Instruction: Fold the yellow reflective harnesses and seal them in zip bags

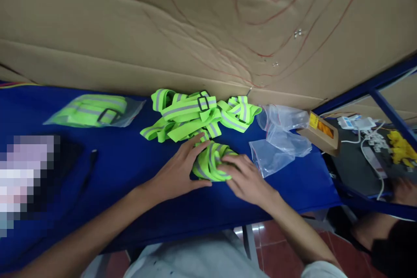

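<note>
A neon-green reflective strap with grey stripes is bunched into a rounded bundle on the blue table. My left hand curves around its left side, thumb at the near edge and fingers at the far edge. From the right, my right hand grips the bundle with bent fingers pressed into its folds. Just beyond lies a loose pile of similar straps with black buckles. Another folded strap sits inside a clear bag at the left.
Clear plastic bags lie to the right beside a small cardboard box. A cardboard wall rises behind the table. A black cable lies left. Beyond the blue frame, another person's hand shows.
</note>
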